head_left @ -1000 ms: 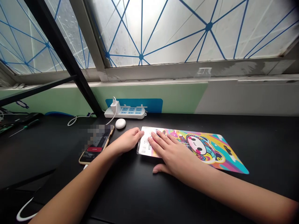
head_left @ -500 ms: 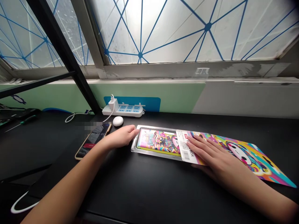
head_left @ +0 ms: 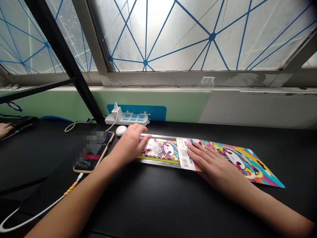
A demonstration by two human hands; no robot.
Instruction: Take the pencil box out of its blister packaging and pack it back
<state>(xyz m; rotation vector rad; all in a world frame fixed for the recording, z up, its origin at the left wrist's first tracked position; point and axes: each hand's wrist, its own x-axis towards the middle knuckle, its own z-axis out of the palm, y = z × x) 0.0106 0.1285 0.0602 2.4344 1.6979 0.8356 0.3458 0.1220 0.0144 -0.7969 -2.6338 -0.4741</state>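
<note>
A colourful cartoon-printed sleeve lies on the black desk, with a clear-edged printed box slid partly out of its left end. My right hand lies flat on the sleeve's white barcode label end, fingers stretched out. My left hand is blurred by motion over the box's left end, its fingers spread; I cannot see it gripping anything.
A phone with a cable lies left of the box. Behind it are a small white oval case and a white power strip with a charger. Another person's hand shows at the far left edge. A black frame post slants up the window.
The sleeve has slid right under my right hand, uncovering the box inside. My left hand moved from holding the box's left end to hovering over it.
</note>
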